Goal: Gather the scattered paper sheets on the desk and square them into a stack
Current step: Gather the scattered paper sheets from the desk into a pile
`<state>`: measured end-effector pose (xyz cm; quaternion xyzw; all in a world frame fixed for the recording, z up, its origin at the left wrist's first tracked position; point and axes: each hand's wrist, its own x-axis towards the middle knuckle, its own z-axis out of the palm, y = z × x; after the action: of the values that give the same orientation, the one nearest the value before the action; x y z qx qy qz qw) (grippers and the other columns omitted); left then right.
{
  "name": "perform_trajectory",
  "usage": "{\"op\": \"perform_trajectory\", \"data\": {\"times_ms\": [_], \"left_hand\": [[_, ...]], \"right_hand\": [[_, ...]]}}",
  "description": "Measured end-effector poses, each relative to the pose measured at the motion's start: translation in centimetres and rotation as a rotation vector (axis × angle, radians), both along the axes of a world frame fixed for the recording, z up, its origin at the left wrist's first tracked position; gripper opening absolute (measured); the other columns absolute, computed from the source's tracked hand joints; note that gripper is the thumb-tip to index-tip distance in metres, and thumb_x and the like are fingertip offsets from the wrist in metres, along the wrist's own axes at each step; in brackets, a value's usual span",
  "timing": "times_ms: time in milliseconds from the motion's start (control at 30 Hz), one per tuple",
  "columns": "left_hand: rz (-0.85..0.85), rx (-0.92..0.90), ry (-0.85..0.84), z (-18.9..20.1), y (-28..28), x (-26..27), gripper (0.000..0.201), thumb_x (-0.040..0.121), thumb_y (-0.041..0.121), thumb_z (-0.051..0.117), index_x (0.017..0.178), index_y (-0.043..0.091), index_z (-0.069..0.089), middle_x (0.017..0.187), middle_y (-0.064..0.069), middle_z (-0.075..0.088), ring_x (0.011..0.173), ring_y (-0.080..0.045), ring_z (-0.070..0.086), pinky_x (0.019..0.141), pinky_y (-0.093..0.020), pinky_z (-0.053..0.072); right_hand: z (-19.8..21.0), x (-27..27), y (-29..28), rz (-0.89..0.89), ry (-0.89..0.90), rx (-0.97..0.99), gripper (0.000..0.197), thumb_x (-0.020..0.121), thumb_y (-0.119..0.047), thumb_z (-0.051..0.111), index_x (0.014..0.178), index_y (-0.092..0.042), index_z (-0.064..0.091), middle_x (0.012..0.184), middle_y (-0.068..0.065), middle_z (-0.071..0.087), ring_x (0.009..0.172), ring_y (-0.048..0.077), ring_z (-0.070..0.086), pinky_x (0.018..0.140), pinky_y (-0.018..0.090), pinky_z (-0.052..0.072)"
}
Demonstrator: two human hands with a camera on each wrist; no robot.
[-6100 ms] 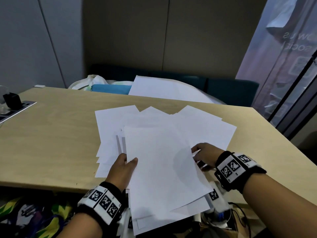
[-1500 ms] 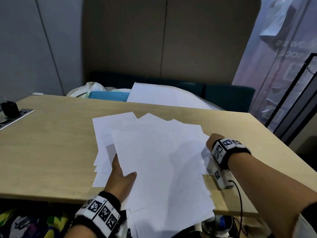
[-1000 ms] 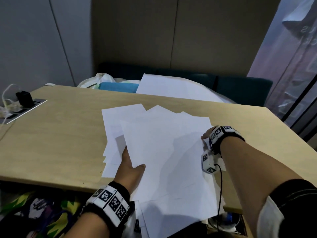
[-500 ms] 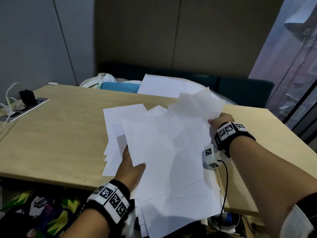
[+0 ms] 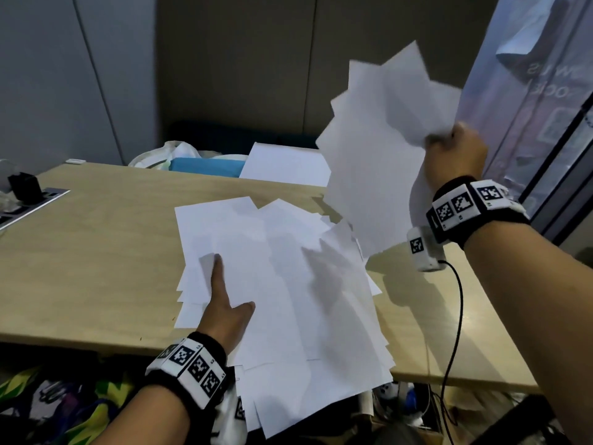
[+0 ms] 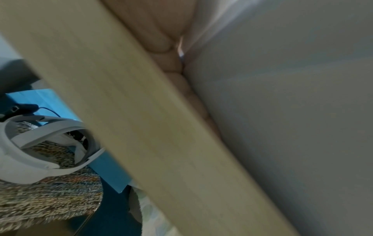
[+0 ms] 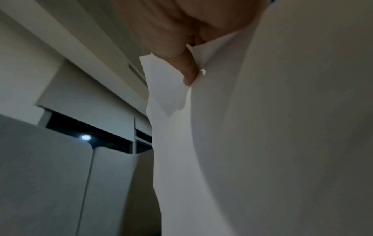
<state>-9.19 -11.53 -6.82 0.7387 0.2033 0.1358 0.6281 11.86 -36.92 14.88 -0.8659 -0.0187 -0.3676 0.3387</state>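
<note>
White paper sheets (image 5: 288,284) lie fanned over the middle of the wooden desk (image 5: 90,252), and their near ends overhang its front edge. My left hand (image 5: 227,306) pinches this bundle at its left side, thumb on top, index finger alongside; the other fingers (image 6: 175,63) are under the paper (image 6: 282,111). My right hand (image 5: 449,149) is raised high over the desk's right side. It grips a bunch of lifted sheets (image 5: 378,155) by one corner, and they hang blurred. The right wrist view shows a finger (image 7: 181,63) pressed on those sheets (image 7: 282,127).
A power strip with a black plug (image 5: 22,187) sits at the desk's far left. Beyond the far edge are a blue item (image 5: 205,165), a white bag and a large white sheet (image 5: 285,162). A banner (image 5: 529,91) stands at the right. A white headset (image 6: 40,143) lies below the desk.
My right hand has taken hold of several sheets at the right of the pile and lifted them high, up and to the right. My left hand keeps its hold on the bundle.
</note>
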Motion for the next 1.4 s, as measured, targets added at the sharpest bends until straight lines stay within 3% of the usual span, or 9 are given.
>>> {"op": "perform_trajectory", "data": {"times_ms": [100,233,333,433,667,767,967,1167,1400], "left_hand": [[-0.011,0.057,0.051,-0.5,0.3,0.1,0.052,0.089,0.0,0.052,0.128,0.034,0.049,0.135,0.01,0.05,0.126,-0.008,0.047,0.095,-0.017,0.034],[0.018,-0.071,0.11,-0.2,0.0,0.4,0.028,0.094,0.006,0.046,0.108,0.017,0.067,0.092,0.004,0.063,0.082,-0.012,0.061,0.061,-0.011,0.041],[0.037,-0.229,0.134,1.0,0.0,0.3,0.042,0.099,0.041,0.04,0.099,0.014,0.072,0.118,-0.012,0.066,0.132,-0.029,0.045,0.102,-0.031,0.033],[0.048,-0.332,0.113,1.3,0.0,0.5,0.063,0.083,0.071,0.035,0.094,0.021,0.071,0.13,-0.013,0.058,0.129,-0.023,0.044,0.106,-0.036,0.028],[-0.052,-0.573,0.042,2.8,-0.2,-0.8,0.038,0.074,0.067,0.06,0.091,0.035,0.067,0.093,0.004,0.074,0.087,-0.016,0.066,0.092,-0.034,0.045],[-0.118,-0.579,0.046,1.9,0.3,-0.4,0.072,0.057,0.07,0.075,0.115,0.027,0.067,0.121,0.007,0.065,0.11,-0.015,0.061,0.107,-0.036,0.037],[-0.003,-0.428,-0.01,0.4,0.4,0.4,0.014,0.091,0.024,0.063,0.104,0.021,0.066,0.113,0.002,0.069,0.112,-0.023,0.062,0.108,-0.041,0.039],[0.083,-0.134,-0.019,0.3,0.4,0.4,0.041,0.103,0.029,0.034,0.139,0.012,0.043,0.137,0.001,0.048,0.135,-0.015,0.039,0.106,-0.02,0.022],[0.118,-0.107,-0.025,0.7,0.3,0.4,0.044,0.103,0.029,0.033,0.142,0.01,0.039,0.129,0.011,0.041,0.132,-0.01,0.037,0.102,-0.016,0.02]], "right_hand": [[2.1,-0.7,-0.2,0.03,-0.089,0.136,0.029,0.087,-0.021,0.056,0.107,-0.002,0.064,0.111,0.017,0.067,0.103,0.026,0.062,0.078,0.027,0.041],[2.5,-2.1,0.1,0.231,-0.064,0.364,0.031,0.08,-0.022,0.061,0.102,-0.001,0.065,0.093,0.008,0.066,0.078,0.007,0.059,0.054,0.007,0.039],[-0.6,-3.7,1.5,0.495,0.121,0.51,0.021,0.082,-0.006,0.064,0.101,0.002,0.064,0.094,0.005,0.068,0.071,0.0,0.066,0.063,0.009,0.053],[-4.6,-5.3,2.7,0.571,0.386,0.529,0.025,0.088,0.0,0.06,0.112,0.005,0.062,0.103,0.009,0.067,0.088,0.024,0.068,0.062,0.017,0.055],[-10.7,-5.9,3.7,0.603,0.754,0.105,0.012,0.094,-0.005,0.055,0.084,-0.007,0.061,0.076,0.0,0.059,0.063,0.01,0.055,0.06,0.02,0.045],[-11.8,-5.4,3.9,0.52,0.782,-0.078,0.027,0.095,-0.012,0.054,0.068,-0.014,0.052,0.068,0.0,0.052,0.074,0.021,0.048,0.059,0.027,0.034],[-13.6,-5.0,4.3,0.521,0.758,-0.008,0.044,0.093,-0.01,0.051,0.131,-0.027,0.037,0.097,0.013,0.066,0.082,0.025,0.061,0.069,0.028,0.043],[-14.3,-4.5,4.5,0.534,0.724,-0.04,0.005,0.095,-0.013,0.048,0.094,-0.014,0.053,0.081,0.013,0.06,0.076,0.025,0.053,0.059,0.024,0.037],[-14.2,-2.0,4.2,0.383,0.833,-0.328,0.027,0.095,-0.008,0.045,0.069,-0.011,0.04,0.071,0.004,0.044,0.08,0.023,0.043,0.069,0.027,0.031]]}}
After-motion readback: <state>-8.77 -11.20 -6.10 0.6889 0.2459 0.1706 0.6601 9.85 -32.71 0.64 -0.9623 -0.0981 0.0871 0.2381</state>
